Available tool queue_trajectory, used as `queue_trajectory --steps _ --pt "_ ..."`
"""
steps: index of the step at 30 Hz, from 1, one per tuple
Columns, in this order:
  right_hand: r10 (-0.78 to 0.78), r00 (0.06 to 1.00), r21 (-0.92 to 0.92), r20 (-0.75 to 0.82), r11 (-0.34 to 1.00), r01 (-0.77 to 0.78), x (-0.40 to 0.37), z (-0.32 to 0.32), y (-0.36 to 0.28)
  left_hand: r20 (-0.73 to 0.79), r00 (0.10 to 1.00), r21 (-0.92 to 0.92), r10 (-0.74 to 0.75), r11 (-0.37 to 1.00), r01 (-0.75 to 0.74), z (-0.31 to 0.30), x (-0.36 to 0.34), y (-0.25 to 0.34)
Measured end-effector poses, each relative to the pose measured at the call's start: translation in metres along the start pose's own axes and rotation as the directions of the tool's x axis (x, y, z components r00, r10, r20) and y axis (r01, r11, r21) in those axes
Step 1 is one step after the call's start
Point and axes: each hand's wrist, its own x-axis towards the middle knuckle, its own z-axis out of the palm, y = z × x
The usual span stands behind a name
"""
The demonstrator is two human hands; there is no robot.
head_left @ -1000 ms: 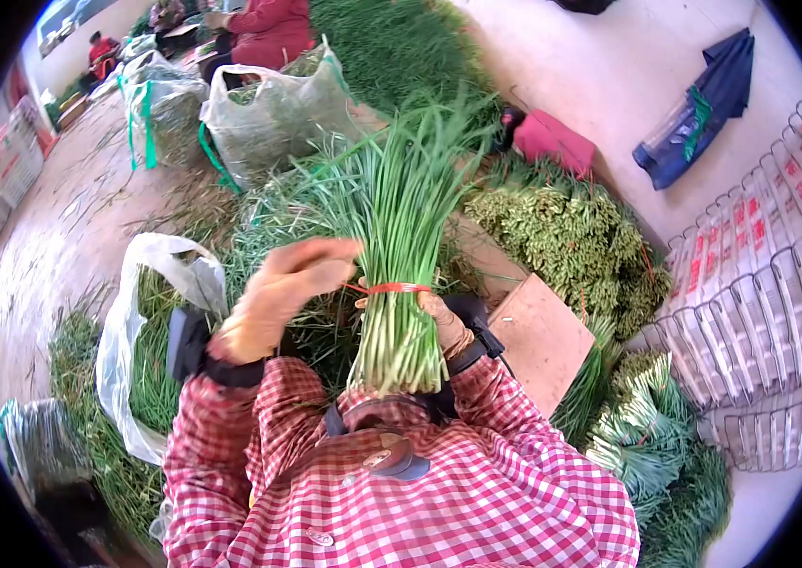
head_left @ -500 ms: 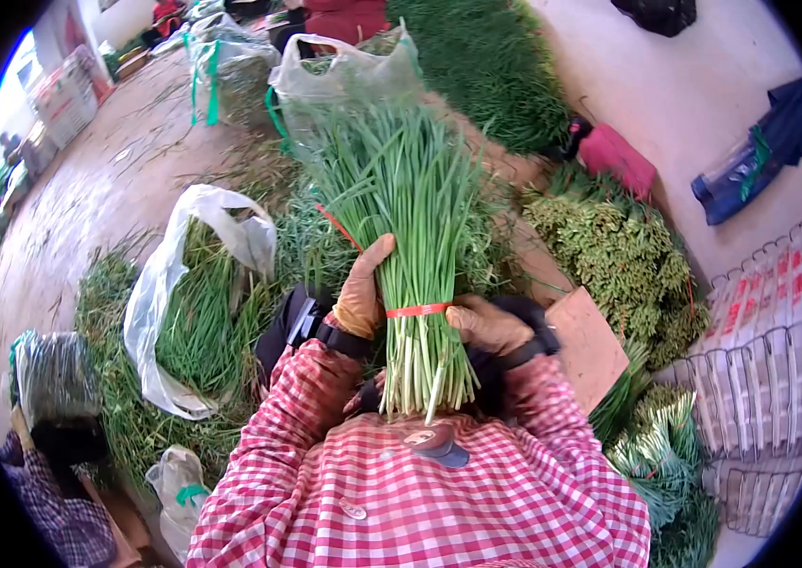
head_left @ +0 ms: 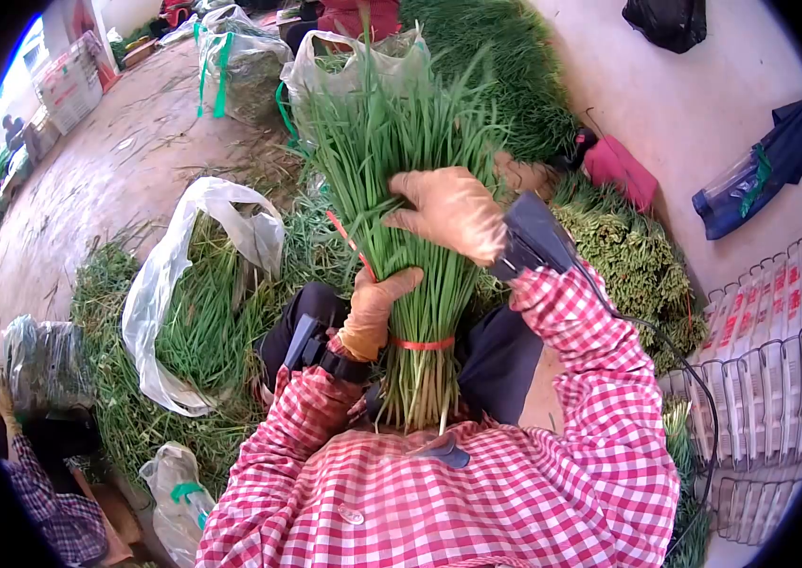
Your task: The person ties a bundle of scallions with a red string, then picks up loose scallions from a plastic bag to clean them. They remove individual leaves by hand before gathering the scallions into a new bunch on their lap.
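Note:
A thick bunch of garlic chives (head_left: 444, 293) stands upright against my body, leaf tips pointing away and pale stems toward me. A red band (head_left: 422, 345) circles its lower part. My left hand (head_left: 374, 308), in a tan glove, is closed around the left side of the bunch, above the band. A loose red strip (head_left: 349, 244) sticks up from beside that hand. Across the upper leaves lies my gloved right hand (head_left: 453, 213), thumb and fingers apart, touching the leaves. Its palm side is hidden.
Loose greens (head_left: 202, 322) lie in a white plastic bag (head_left: 160, 284) at left. Stacked bunches (head_left: 628, 265) and wire-edged crates (head_left: 770, 360) stand at right. Filled clear bags (head_left: 240, 66) are at the back. Another person's checked sleeve (head_left: 60, 511) shows at lower left.
My right hand has moved from the band up and across onto the upper leaves. My left hand and the bunch sit slightly lower, closer to me.

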Motion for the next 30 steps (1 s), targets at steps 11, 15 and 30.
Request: queue_trajectory --steps 11,15,30 --pt "0.272 0.658 0.244 -0.702 0.96 -0.135 0.064 -0.043 0.201 -0.103 0.994 0.047 0.027 0.999 -0.023 -0.006 -0.009 0.008" --pt "0.507 0.765 0.052 -0.396 0.845 -0.533 -0.023 -0.012 0.184 -0.078 0.988 0.036 0.13 0.991 -0.128 -0.061 -0.005 0.018" --pt "-0.284 0.933 0.521 0.222 -0.775 -0.359 -0.127 0.131 -0.061 -0.262 0.965 0.065 0.011 0.998 0.006 -0.093 0.066 0.011"
